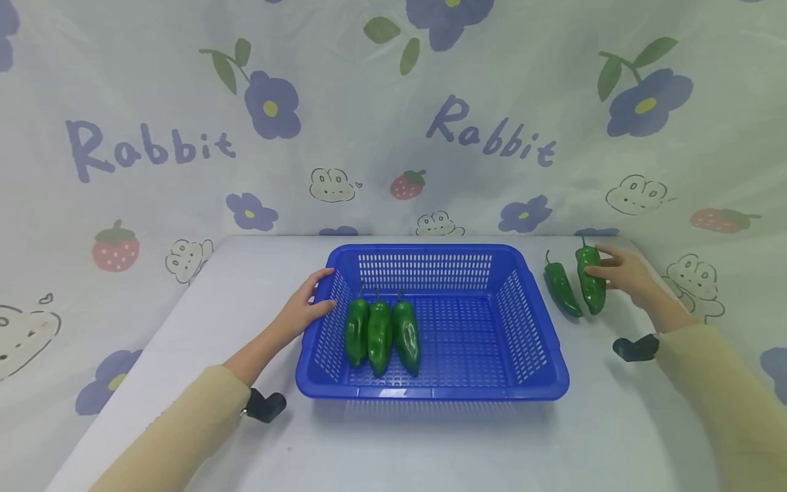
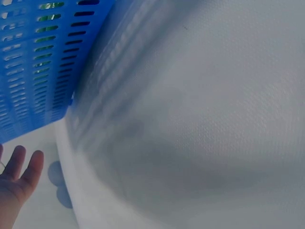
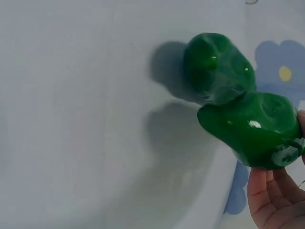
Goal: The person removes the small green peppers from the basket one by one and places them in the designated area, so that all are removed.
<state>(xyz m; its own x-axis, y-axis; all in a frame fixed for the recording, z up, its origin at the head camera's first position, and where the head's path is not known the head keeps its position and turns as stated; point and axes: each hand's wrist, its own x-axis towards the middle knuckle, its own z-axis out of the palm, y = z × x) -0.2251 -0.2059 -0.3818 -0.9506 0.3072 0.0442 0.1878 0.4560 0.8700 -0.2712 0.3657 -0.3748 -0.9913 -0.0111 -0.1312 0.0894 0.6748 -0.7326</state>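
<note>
My left hand point(image 1: 301, 307) rests at the left rim of a blue plastic basket point(image 1: 430, 391), thumb and forefinger spread along the edge. In the left wrist view, straight, parted fingers of that hand point(image 2: 24, 169) show outside the basket's slotted wall point(image 2: 43, 71). Three green peppers point(image 1: 379, 338) lie side by side in the left half of the basket, stems toward the back. Right of the basket, my right hand point(image 1: 627, 273) holds a glossy green pepper point(image 3: 257, 129) between thumb and fingers. Another green pepper point(image 1: 562, 290) lies on the table just left of it.
The white table point(image 1: 430, 451) carries the basket near its back edge. Behind and beside it hangs a white sheet point(image 1: 344, 61) printed with flowers, rabbits and strawberries. A dark wrist device point(image 1: 636, 348) sits at the right cuff, another point(image 1: 266, 405) at the left.
</note>
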